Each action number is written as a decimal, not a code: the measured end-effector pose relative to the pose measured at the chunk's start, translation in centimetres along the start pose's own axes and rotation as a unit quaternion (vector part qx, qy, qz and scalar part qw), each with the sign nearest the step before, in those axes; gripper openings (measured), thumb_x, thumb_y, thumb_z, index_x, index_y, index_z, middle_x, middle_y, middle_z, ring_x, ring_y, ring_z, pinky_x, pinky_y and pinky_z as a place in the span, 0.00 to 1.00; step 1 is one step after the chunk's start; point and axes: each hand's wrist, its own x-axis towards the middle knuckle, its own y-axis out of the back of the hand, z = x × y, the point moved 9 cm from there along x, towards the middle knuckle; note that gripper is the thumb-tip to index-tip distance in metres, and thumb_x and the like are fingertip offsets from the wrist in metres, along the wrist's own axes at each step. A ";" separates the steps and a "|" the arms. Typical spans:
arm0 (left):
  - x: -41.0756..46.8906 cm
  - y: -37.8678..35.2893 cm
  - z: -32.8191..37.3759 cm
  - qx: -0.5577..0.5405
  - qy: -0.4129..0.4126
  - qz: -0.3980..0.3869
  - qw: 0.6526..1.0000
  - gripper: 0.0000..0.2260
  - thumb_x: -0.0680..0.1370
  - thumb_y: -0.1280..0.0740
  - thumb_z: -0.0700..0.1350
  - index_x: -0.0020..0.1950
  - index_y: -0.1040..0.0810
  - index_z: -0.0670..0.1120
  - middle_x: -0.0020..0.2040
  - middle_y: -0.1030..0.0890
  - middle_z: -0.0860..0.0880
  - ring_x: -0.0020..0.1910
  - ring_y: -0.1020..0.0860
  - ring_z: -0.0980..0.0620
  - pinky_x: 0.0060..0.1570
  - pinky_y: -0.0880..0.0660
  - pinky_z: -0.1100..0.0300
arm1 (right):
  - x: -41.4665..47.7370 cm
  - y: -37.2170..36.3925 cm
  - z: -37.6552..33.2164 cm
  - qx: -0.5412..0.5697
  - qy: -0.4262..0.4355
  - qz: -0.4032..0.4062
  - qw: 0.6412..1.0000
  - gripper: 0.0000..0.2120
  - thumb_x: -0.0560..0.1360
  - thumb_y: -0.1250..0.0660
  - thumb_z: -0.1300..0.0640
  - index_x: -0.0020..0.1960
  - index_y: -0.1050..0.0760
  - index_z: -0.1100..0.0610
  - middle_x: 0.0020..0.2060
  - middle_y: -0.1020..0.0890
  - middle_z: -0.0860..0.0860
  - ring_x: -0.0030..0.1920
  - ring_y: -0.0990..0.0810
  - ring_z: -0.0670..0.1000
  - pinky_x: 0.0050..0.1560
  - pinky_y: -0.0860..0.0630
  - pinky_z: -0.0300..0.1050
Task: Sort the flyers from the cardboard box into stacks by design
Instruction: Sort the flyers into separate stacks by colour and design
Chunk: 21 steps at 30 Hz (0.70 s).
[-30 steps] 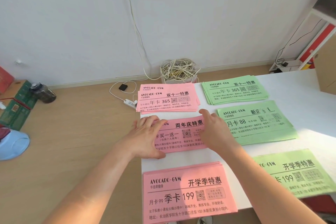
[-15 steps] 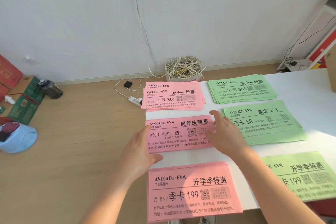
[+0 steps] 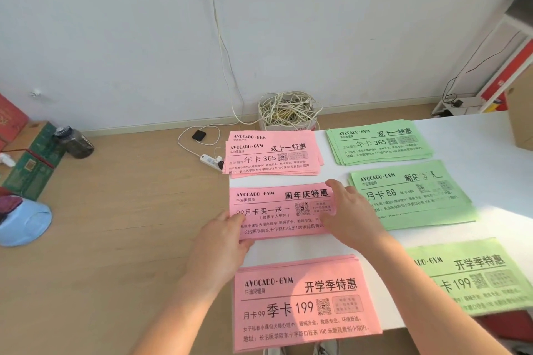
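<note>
Six flyer stacks lie on the white table (image 3: 476, 135). The left column is pink: a far stack (image 3: 274, 157), a middle stack (image 3: 279, 204) and a near stack (image 3: 302, 302). Green stacks fill the right column: far (image 3: 377, 143), middle (image 3: 403, 193) and near (image 3: 476, 277). My left hand (image 3: 222, 242) pinches the middle pink stack's lower left corner, fingers on top and thumb at its bottom edge. My right hand (image 3: 352, 216) rests flat over that stack's right end, fingers spread. A corner of the cardboard box (image 3: 520, 118) shows at the right edge.
The table's left edge runs just beside the pink column, with wooden floor below. On the floor are a box of coiled cable (image 3: 288, 109), a power strip (image 3: 212, 160), a dark bottle (image 3: 75, 140), green boxes (image 3: 31, 164) and a blue object (image 3: 23, 219). A white shelf (image 3: 490, 66) stands at the right.
My left hand slid off the top of the middle pink stack to its lower left corner, uncovering the print. My right hand stayed at the right end.
</note>
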 end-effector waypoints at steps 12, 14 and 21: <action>-0.2 3.6 0.9 0.046 0.000 0.063 0.997 0.21 0.72 0.30 0.52 0.64 0.26 0.50 0.57 0.23 0.51 0.56 0.24 0.47 0.48 0.26 0.54 | -1.6 5.2 3.0 0.093 -0.061 0.038 0.993 0.26 0.76 0.36 0.53 0.72 0.40 0.49 0.62 0.26 0.53 0.61 0.27 0.54 0.58 0.29 0.48; -0.4 5.1 2.9 0.029 -0.044 0.117 0.992 0.14 0.72 0.29 0.46 0.57 0.22 0.49 0.52 0.22 0.51 0.50 0.22 0.47 0.41 0.24 0.55 | -2.3 7.9 5.3 0.120 -0.088 0.051 0.988 0.26 0.76 0.34 0.52 0.71 0.38 0.47 0.60 0.25 0.51 0.57 0.26 0.51 0.55 0.30 0.45; 0.2 4.8 12.7 -0.047 -0.134 0.101 0.985 0.07 0.74 0.31 0.42 0.50 0.19 0.50 0.47 0.20 0.56 0.46 0.23 0.53 0.44 0.31 0.62 | -4.2 14.1 15.8 0.146 -0.174 0.056 0.972 0.27 0.75 0.31 0.51 0.71 0.35 0.48 0.64 0.25 0.56 0.60 0.26 0.57 0.57 0.28 0.49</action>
